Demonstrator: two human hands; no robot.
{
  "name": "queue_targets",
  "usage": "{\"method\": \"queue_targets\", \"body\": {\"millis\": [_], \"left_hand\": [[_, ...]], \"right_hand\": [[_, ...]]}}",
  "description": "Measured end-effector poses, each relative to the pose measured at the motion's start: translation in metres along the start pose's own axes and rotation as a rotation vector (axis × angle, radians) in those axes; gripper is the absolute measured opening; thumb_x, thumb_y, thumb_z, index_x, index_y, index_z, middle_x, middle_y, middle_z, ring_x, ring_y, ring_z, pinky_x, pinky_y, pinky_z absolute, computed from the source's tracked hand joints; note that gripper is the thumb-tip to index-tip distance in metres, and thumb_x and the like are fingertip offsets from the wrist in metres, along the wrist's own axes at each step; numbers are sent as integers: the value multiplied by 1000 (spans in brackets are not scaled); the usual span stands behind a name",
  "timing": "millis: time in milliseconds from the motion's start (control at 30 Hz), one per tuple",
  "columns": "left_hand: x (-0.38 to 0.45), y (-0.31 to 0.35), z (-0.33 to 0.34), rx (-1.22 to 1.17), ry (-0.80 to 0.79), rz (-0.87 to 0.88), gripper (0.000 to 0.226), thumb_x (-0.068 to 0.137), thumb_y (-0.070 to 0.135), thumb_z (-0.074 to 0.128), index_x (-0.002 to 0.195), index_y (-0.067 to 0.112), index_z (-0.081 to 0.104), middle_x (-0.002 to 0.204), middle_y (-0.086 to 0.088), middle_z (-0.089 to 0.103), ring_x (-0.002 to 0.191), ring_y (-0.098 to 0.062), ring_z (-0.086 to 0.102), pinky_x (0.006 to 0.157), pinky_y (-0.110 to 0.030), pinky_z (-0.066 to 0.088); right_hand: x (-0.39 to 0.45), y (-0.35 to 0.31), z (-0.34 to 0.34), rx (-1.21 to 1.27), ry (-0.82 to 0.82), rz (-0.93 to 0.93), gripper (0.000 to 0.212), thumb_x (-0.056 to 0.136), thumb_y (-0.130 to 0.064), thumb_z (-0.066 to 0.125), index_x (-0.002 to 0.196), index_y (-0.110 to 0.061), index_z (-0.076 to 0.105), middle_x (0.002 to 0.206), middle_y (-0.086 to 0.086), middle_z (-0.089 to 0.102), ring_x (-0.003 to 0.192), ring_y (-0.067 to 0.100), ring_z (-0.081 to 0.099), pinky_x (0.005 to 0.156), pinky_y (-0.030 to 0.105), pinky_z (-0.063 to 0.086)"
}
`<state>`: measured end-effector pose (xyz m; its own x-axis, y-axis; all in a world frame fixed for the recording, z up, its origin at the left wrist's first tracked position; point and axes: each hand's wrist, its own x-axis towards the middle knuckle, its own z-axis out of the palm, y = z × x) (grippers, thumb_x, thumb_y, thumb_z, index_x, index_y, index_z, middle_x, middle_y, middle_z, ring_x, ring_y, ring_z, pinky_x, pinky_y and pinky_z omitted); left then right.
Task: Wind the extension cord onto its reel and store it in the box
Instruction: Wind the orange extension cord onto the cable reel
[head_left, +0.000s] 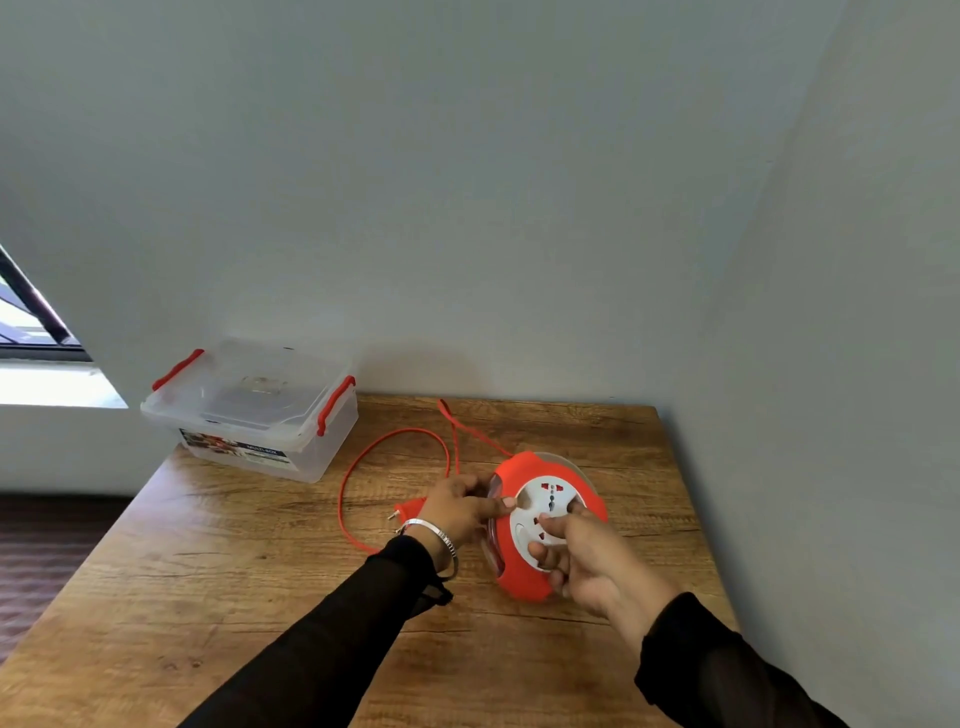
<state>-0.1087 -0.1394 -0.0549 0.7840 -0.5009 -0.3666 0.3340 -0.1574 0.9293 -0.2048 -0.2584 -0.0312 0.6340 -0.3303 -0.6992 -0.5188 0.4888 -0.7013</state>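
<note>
Inspector A: A round orange plastic cord reel with a white socket face (545, 519) is observed tilted on the wooden table (260, 597), right of centre. Its left rim is gripped by the left hand (457, 506), fingers curled round the edge and thumb laid towards the white face.

Inspector B: Confirmed. The right hand (587, 558) is seen on the white socket face, fingers bent and pinching at it; what exactly is pinched cannot be told.

Inspector A: The thin orange extension cord (363, 467) is noted lying partly unwound, looping on the table to the left and far side of the reel. Its orange plug (408, 509) is found just left of the left hand.

Inspector B: The clear plastic storage box with orange latches (249, 415) is recorded at the far left corner, lid on, well apart from the reel. A silver bangle (431, 530) is worn at the left wrist
</note>
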Motion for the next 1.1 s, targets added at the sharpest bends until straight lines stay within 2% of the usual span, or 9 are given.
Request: {"method": "queue_targets", "body": {"millis": [133, 233, 333, 433, 633, 700, 800, 867, 1100], "left_hand": [[-6, -5, 4, -41, 5, 39, 15, 78, -1, 72, 87, 10, 66, 75, -1, 68, 60, -12, 67, 54, -26, 54], [-12, -15, 20, -62, 82, 176, 21, 74, -7, 73, 83, 6, 61, 74, -3, 60, 65, -17, 56, 60, -27, 48], [-23, -34, 41, -146, 231, 269, 33, 72, -10, 74, 101, -2, 61, 83, -5, 62, 75, -18, 56, 68, -28, 48], [-29, -50, 51, -190, 294, 287, 23, 75, -8, 72, 93, 4, 63, 69, 1, 60, 65, -13, 54, 64, -27, 47], [-11, -24, 17, -224, 146, 81, 20, 75, -10, 69, 92, -3, 62, 84, -17, 65, 75, -24, 61, 61, -29, 50], [-4, -9, -2, -107, 61, 12, 18, 76, -7, 70, 93, -2, 64, 82, -15, 68, 65, -21, 65, 55, -25, 52], [7, 14, -20, 161, -64, -55, 16, 78, 1, 70, 94, 7, 69, 75, -4, 71, 59, -12, 67, 50, -20, 51], [14, 30, -23, 373, -119, -54, 13, 77, 5, 71, 87, 13, 68, 66, 3, 66, 60, -11, 62, 54, -21, 49], [26, 60, -10, 695, -252, -23, 19, 78, 12, 74, 67, 21, 61, 68, 4, 63, 63, -11, 61, 54, -21, 50]], "right_hand": [[1, 3, 2, 150, 22, 68, 23, 95, -6, 40, 103, -25, 50, 65, 5, 65, 35, 5, 56, 50, 23, 29], [4, -1, 6, 307, 40, 85, 20, 92, 0, 35, 84, -10, 51, 38, 1, 55, 28, 5, 48, 49, 22, 28], [5, -8, 6, 438, 58, 47, 25, 87, 8, 28, 79, -4, 48, 34, 2, 51, 25, 8, 45, 49, 22, 27], [-2, -10, 4, 393, 12, 57, 23, 88, 6, 29, 84, -4, 49, 40, 6, 58, 31, 14, 50, 51, 24, 30], [-17, -12, -28, -250, -116, 3, 16, 92, -14, 49, 101, -12, 62, 81, 2, 76, 46, 6, 60, 43, 19, 34], [-20, -14, -41, -562, -33, -212, 21, 86, -12, 61, 107, -13, 62, 87, 2, 73, 57, 8, 63, 42, 19, 39], [-22, -14, -48, -1190, 116, -673, 38, 84, -19, 61, 120, -28, 56, 115, -5, 61, 100, 16, 61, 80, 29, 49], [-22, -10, -44, -1519, 97, -900, 49, 84, -22, 54, 130, -36, 45, 129, -6, 54, 111, 20, 55, 87, 34, 47], [-2, 11, -24, -1682, 32, -872, 70, 90, -34, 49, 141, -48, 4, 127, 10, 47, 105, 31, 56, 79, 39, 50]]}}
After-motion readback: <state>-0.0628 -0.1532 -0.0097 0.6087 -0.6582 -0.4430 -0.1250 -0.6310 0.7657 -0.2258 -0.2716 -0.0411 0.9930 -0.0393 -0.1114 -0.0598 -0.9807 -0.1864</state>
